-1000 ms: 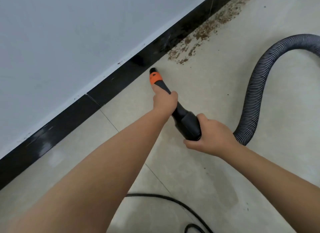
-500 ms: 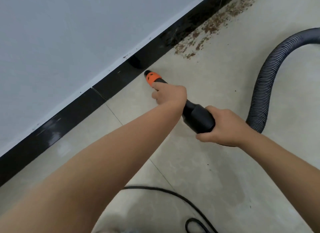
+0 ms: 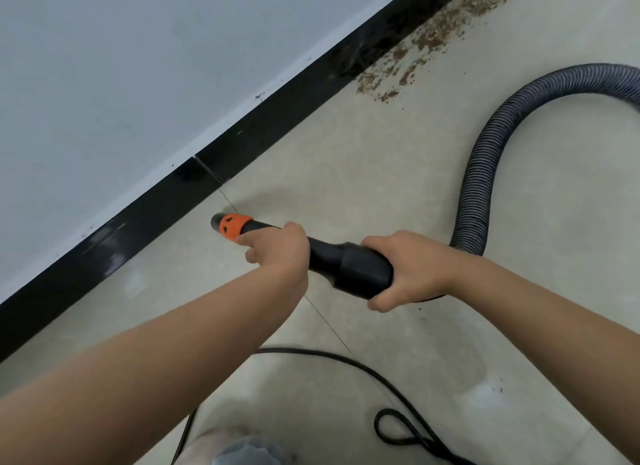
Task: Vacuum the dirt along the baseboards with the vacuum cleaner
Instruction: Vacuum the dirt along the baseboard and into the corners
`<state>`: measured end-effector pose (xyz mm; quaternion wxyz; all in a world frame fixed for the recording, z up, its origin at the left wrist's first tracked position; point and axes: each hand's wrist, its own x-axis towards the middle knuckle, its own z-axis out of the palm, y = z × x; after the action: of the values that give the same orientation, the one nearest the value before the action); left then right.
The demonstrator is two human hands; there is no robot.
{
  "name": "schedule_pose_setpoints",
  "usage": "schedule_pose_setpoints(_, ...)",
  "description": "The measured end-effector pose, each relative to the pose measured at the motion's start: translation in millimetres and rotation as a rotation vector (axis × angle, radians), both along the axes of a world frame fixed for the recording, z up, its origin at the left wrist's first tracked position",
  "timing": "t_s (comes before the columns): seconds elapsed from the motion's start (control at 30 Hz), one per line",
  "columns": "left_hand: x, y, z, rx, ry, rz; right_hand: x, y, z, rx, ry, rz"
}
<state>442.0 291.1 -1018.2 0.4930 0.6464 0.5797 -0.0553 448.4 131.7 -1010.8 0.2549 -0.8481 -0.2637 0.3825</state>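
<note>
Two hands hold one black vacuum nozzle (image 3: 325, 255) with an orange collar: left hand (image 3: 280, 248) and right hand (image 3: 408, 269), fingers curled around it. One brown dirt patch (image 3: 415, 52) lies against the baseboard (image 3: 277, 115), well apart from the nozzle tip.

The baseboard (image 3: 145, 229) looked glossy black, mirroring light. The nozzle (image 3: 332, 257) appeared matt black plastic with an orange collar (image 3: 234, 226); the hose (image 3: 485, 160) was ribbed. The floor (image 3: 398, 174) tiles looked smooth, faintly sheened.

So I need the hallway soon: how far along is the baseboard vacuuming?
Done: floor along the near baseboard looks clean. In hand: left hand and right hand grip the nozzle, aimed at the baseboard. Left: the brown dirt farther along.
</note>
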Motion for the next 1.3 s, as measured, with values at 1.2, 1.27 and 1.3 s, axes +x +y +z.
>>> schedule_pose_setpoints(1.2,2.9,-244.7,3.4,-0.141,-0.189,-0.893,-106.4,-179.1,1.3,-0.162,-0.002,-0.854)
schedule_pose_setpoints(1.27,25.7,-230.9,1.3,-0.088,-0.192,-0.866,-81.9,-167.6,-7.3,-0.156,-0.013,-0.814)
schedule_pose_setpoints(1.3,37.9,-222.4,0.5,-0.064,-0.190,-0.854,-69.2,-159.9,-10.4,-0.153,-0.021,-0.793)
